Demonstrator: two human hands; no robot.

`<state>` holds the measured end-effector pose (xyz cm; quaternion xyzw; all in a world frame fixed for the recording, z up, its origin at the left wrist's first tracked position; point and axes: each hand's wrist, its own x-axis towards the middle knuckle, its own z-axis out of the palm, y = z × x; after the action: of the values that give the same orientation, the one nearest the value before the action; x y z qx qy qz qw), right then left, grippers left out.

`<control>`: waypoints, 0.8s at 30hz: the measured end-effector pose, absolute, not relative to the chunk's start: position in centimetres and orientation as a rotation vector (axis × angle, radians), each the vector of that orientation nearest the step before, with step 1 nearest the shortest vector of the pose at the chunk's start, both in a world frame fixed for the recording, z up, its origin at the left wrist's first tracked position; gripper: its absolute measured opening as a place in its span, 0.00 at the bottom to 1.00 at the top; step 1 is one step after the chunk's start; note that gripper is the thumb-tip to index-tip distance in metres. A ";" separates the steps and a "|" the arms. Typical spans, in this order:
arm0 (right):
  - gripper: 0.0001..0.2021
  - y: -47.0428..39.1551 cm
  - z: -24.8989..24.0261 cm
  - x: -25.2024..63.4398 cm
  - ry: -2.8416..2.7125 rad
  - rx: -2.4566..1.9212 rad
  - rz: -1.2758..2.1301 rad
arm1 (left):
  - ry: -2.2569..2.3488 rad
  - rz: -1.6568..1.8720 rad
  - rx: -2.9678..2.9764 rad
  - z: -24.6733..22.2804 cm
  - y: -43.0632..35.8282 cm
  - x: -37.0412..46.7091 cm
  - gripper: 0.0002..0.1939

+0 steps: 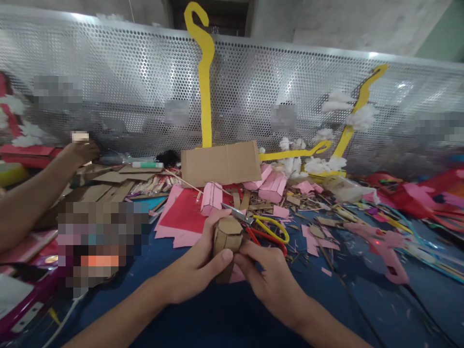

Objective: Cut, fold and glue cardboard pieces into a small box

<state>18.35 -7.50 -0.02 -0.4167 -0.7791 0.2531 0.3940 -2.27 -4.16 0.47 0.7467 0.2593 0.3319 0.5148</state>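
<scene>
A small many-sided cardboard box [228,232] is held upright near the middle of the view. My left hand [203,263] is wrapped round its left side, thumb on the front. The fingers of my right hand [263,270] are pinched at its lower right edge, beside a bit of pink paper [237,274]. Just behind the box lie scissors with yellow and red handles [273,229], blades pointing left. Beyond them a small pink box [211,198] with dark edges stands by red paper [184,210].
A pink glue gun [384,249] with a lit red light lies at right, its cord running forward. Cardboard scraps [290,200] litter the blue table [181,319]. Another person's arm [36,198] reaches in at left. A perforated metal screen [246,87] stands behind.
</scene>
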 end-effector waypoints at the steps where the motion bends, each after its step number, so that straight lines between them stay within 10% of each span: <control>1: 0.13 -7.6 0.0 18.4 -1.995 -1.054 0.625 | 0.634 0.806 1.838 0.3 -4.1 -2.4 0.35; 24: 0.08 -7.6 0.1 18.3 -1.909 -1.162 0.479 | 0.691 0.821 1.870 0.6 -4.2 -1.9 0.23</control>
<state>18.32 -7.60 0.07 -0.4625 -0.7598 0.1905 0.4154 -1.94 -4.19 0.56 0.7641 0.2825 0.3353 0.4732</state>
